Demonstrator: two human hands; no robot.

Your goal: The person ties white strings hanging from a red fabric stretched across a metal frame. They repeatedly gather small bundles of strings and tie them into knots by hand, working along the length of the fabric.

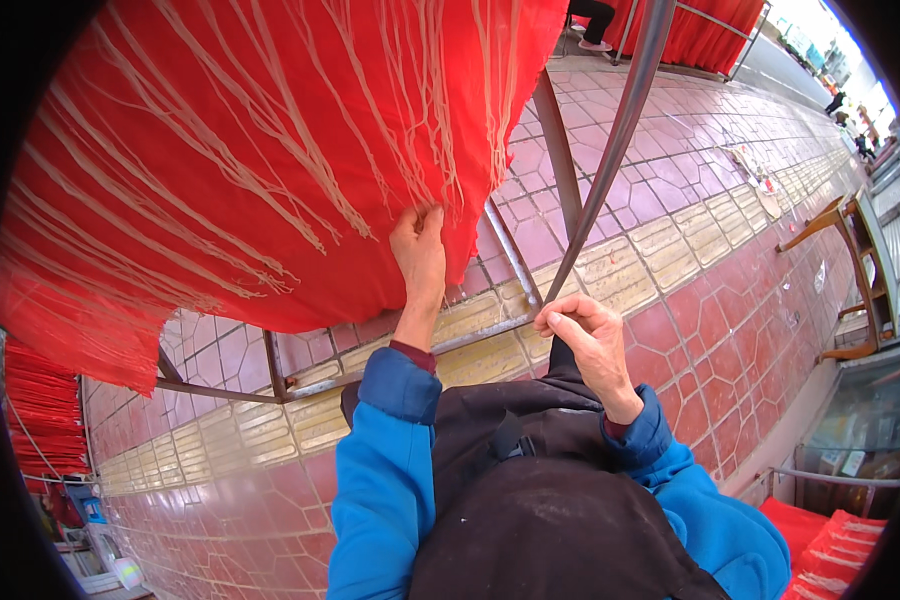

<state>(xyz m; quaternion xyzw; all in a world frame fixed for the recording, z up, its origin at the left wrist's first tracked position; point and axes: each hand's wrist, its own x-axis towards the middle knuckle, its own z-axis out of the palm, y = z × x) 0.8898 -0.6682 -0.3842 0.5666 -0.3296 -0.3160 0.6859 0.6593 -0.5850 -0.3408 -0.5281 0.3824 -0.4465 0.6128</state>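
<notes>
A large red sheet (330, 277), apparently cloth or paper, hangs before me from the upper left, with rows of pale stringy strands (285, 142) down its face. My left hand (420, 255) is at the sheet's lower right part. Its thumb and forefinger pinch the lower ends of some strands that converge there. To the right, apart from the sheet, I hold up my right hand (592, 341) with thumb and fingers curled together. It is beside the lower end of a slanting metal pole (607, 150). Whether something small sits between those fingertips cannot be seen.
A metal frame (487, 328) runs low under the sheet, close to my legs. Tiled pavement (705, 352) spreads around. At right stands a wooden stool (862, 262); red pieces with strands (840, 555) lie lower right. A person's leg (596, 22) shows beyond, by another red rack (705, 37).
</notes>
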